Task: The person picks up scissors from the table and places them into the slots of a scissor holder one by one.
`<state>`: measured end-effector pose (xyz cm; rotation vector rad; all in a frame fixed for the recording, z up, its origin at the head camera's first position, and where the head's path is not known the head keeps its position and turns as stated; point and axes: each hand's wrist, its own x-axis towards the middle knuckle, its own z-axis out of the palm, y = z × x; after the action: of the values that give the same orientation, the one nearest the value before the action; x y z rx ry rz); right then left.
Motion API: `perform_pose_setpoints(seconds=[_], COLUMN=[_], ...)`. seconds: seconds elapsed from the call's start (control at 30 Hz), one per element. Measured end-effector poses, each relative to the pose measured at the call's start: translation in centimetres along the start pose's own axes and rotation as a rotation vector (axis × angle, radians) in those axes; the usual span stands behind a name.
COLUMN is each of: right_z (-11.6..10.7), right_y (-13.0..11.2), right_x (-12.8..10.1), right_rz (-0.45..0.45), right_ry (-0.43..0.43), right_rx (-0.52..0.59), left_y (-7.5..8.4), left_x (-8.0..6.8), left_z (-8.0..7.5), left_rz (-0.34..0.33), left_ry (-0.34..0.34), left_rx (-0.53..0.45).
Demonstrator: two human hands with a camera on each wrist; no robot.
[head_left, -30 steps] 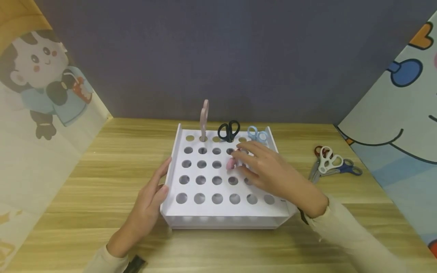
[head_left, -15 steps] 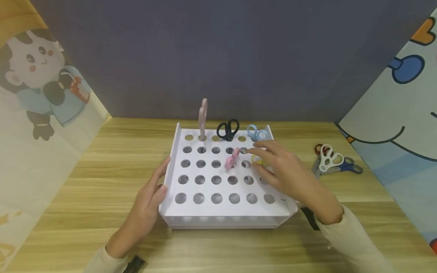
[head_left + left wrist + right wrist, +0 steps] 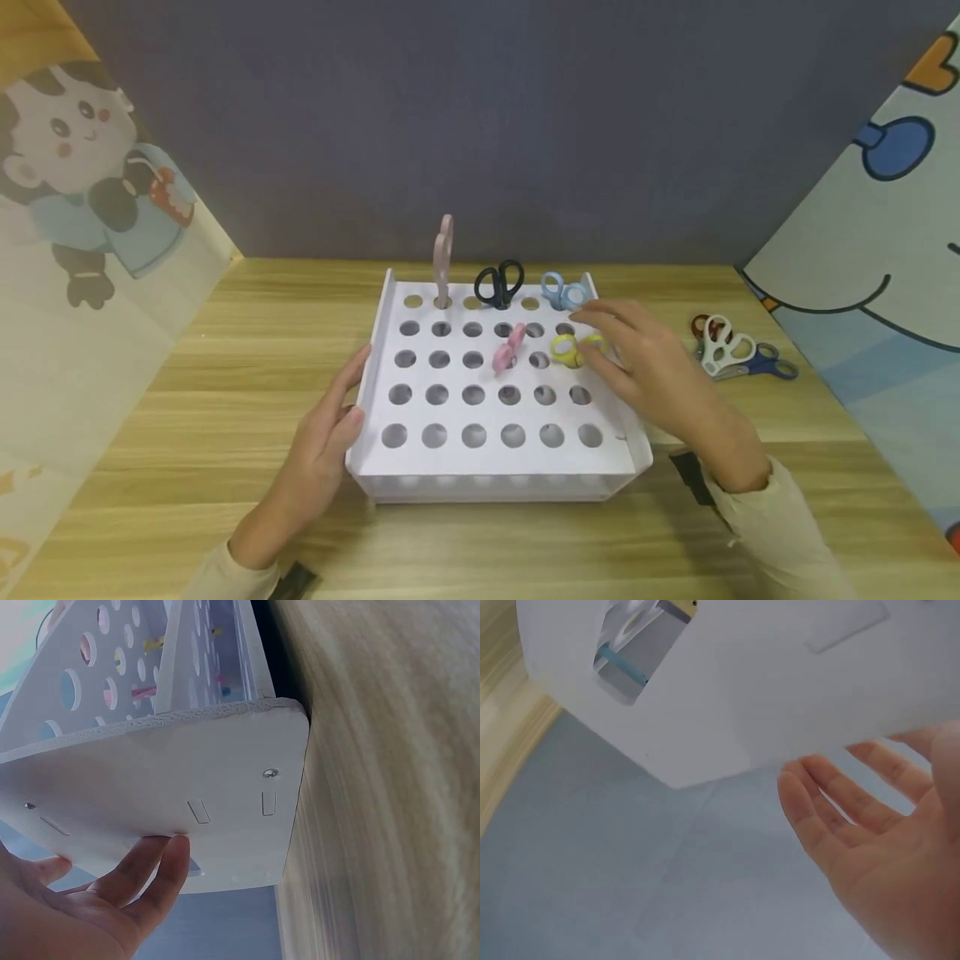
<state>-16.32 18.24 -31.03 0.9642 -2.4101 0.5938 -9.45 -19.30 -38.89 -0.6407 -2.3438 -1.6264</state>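
A white rack (image 3: 491, 457) with rows of round holes stands on the table. Yellow scissors (image 3: 573, 359) sit in a hole on its right side, handles up. My right hand (image 3: 656, 371) hovers beside them, relaxed fingers overlapping one handle loop in the head view; the right wrist view shows nothing in its grasp. My left hand (image 3: 311, 467) rests against the rack's left side panel (image 3: 232, 780), fingertips at a cut-out there. Pink scissors (image 3: 504, 357) stand left of the yellow pair. Along the back row are pale pink scissors (image 3: 441, 265), black scissors (image 3: 498, 293) and light blue scissors (image 3: 558, 298).
Right of the rack, white scissors (image 3: 710, 360), blue-handled scissors (image 3: 765, 360) and a pair with a dark red handle (image 3: 699, 323) lie in an overlapping pile on the wooden table (image 3: 225, 400). A dark grey panel (image 3: 480, 125) closes off the back.
My right hand has drawn back to the right from the pink scissors, uncovering them and then the yellow scissors. The left hand stays at the rack's side.
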Motion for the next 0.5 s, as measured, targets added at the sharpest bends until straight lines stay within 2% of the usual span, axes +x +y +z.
perform_pose_setpoints(seconds=[0.27,0.5], right_z=[-1.1,-2.3], right_y=[1.7,4.5], right_x=[-0.2,-0.6], right_rz=[0.098,0.187], right_ry=[0.052,0.073], right_rx=[-0.034,-0.059], left_y=[0.3,0.3], left_x=[0.0,0.0], left_z=[0.0,-0.1], left_rz=[-0.009,-0.004], left_ry=[-0.007,-0.004], left_rx=[0.001,0.008])
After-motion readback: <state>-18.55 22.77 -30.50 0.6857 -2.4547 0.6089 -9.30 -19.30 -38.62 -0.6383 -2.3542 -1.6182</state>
